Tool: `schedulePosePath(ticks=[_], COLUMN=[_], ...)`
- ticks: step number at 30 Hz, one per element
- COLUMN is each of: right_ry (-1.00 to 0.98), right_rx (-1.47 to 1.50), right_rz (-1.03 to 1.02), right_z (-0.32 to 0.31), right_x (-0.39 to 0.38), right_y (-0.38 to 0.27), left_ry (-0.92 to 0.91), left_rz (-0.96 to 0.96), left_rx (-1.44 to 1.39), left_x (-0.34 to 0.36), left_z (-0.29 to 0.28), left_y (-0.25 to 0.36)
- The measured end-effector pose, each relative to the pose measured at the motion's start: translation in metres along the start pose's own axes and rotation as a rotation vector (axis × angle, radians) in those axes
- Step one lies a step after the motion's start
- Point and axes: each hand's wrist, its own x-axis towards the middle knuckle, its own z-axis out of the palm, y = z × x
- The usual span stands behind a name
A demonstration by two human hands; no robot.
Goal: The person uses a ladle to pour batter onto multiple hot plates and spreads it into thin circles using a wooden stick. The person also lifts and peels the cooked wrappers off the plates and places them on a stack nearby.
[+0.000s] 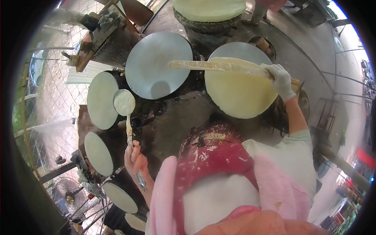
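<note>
My left hand is closed around the handle of a round ladle, whose bowl is coated or filled with whitish batter. The bowl hangs between a pale-covered round plate at the left and a bare round griddle. In a white glove, my right hand grips a long, flat wooden stick near its right end. The stick lies across the far part of the right griddle, and its tip reaches over the bare one. A thin yellowish pancake sheet covers most of the right griddle, its far edge along the stick.
Several round plates with pale sheets curve down the left side, including one beside the ladle and another below it. A large round tub-like stand with a pale top is at the far side. A fan stands lower left.
</note>
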Motion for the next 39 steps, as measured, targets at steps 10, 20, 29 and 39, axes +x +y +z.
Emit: schedulePosePath(ticks=[10,20,29,39], right_ry=[-0.076,-0.327,0.180,0.012], right_rx=[0.026,0.154,-0.407,-0.510], right_rz=[-0.069,-0.137,-0.447,-0.269], right_z=[-0.110,-0.117,-0.039,0.219], right_x=[0.065,0.318,0.389,0.342], right_y=[-0.136,-0.070,-0.078,0.041], left_ry=[-0.038,0.244,0.267,0.321], left_rz=[0.054,0.302,0.478,0.687], left_rx=[0.001,0.059,-0.049,-0.283], left_x=[-0.042,-0.088,-0.103,-0.104], left_z=[-0.053,-0.032,-0.017,0.000], left_y=[0.047,0.020,-0.032,-0.098])
